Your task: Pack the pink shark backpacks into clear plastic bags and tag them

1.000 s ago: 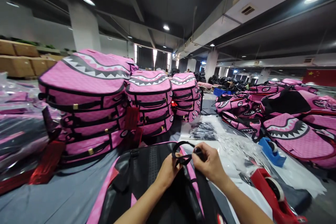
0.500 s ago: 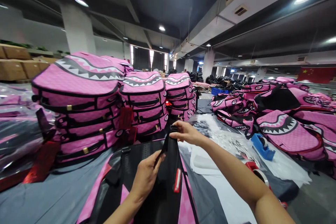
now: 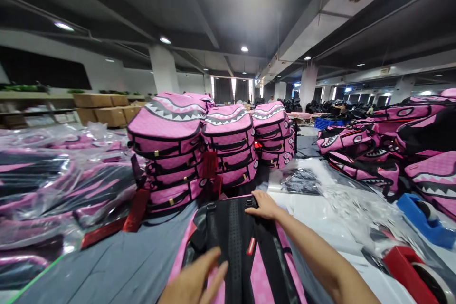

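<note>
A pink and black backpack (image 3: 235, 237) lies back side up on the table in front of me. My right hand (image 3: 265, 206) is closed at its top edge, thumb and fingers pinching a black shoulder strap (image 3: 265, 242) near the dark buckle (image 3: 250, 203). Over the lower left of the backpack, my left hand (image 3: 195, 278) is blurred, its fingers apart and nothing visible in them. A small red and white label (image 3: 251, 246) shows on the strap.
Stacked pink shark-mouth backpacks (image 3: 167, 128) stand behind. Plastic-wrapped backpacks (image 3: 71, 190) fill the left side. To the right lie clear plastic bags (image 3: 342, 209), a blue tape dispenser (image 3: 423, 218), a red tape dispenser (image 3: 409, 270) and more loose backpacks (image 3: 363, 171).
My left hand has let go of the strap and moved down toward me. The strap has come down flat on the backpack, with my right hand still at its top. The view has turned left.
</note>
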Motion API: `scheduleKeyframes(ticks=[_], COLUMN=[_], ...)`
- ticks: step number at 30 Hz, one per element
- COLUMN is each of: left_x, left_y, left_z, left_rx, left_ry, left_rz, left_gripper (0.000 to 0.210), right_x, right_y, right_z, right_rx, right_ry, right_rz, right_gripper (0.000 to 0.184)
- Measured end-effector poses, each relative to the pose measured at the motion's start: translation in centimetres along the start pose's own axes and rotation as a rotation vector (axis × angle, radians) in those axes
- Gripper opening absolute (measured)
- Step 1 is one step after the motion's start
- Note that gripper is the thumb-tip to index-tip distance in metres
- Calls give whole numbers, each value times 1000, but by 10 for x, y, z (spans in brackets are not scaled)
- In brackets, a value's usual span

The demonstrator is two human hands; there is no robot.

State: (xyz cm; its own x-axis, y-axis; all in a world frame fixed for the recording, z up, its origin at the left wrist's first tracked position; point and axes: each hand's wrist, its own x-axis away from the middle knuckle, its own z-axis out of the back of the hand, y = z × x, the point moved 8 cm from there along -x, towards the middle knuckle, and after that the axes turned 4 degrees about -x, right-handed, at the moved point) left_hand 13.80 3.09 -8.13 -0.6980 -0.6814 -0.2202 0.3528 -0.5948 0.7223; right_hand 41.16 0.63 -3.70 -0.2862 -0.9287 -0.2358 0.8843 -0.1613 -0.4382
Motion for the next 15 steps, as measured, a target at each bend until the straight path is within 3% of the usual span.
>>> scheduleKeyframes(ticks=[2, 4, 7, 10, 15], left_x=[-59, -110, -147, -136, -76], left_y=[-2, -13, -22, -25, -30], left_z=[34, 44, 31, 15, 4], left_rx=[-332, -457, -436, -415, -424], left_ry=[171, 210, 191, 236, 334], left_rz=[-45, 22, -35, -163, -230], left_gripper=[83, 99, 73, 54, 50], right_x=[5, 8, 11, 16, 42], right_y=[-1, -5, -8, -10, -16], right_z=[-8, -15, -20, -23, -35], right_rx=[13, 18, -11, -58, -41], right_ry=[16, 40, 118, 219, 279], right_rz=[18, 49, 88, 173, 233], right_gripper=[69, 68, 64, 59, 56])
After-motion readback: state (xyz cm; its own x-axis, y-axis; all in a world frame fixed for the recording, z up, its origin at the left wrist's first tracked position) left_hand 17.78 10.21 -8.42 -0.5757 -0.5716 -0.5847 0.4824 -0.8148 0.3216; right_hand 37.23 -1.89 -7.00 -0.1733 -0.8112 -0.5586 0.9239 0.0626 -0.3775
